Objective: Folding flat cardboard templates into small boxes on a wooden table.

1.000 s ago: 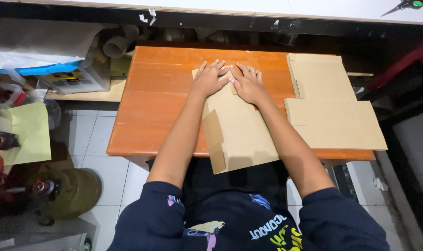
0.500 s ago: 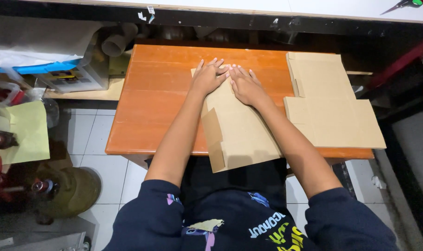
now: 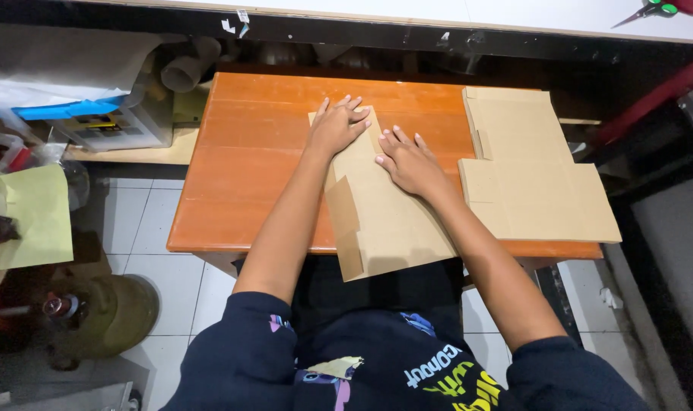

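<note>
An orange wooden table (image 3: 255, 160) stands on a white tiled floor (image 3: 145, 228). A flat cardboard blank (image 3: 384, 221) lies on the table near its middle, with its near end hanging over the front edge, and both hands press on its far end. A stack of cardboard blanks (image 3: 529, 175) lies on the table's right end, reaching past the right edge.

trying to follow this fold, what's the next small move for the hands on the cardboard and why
Probably slide both palms toward the body along the folded cardboard piece, pressing the crease. The left hand and right hand lie flat on its far end only, while the near end overhangs the orange table with its side flaps unpressed.
</note>
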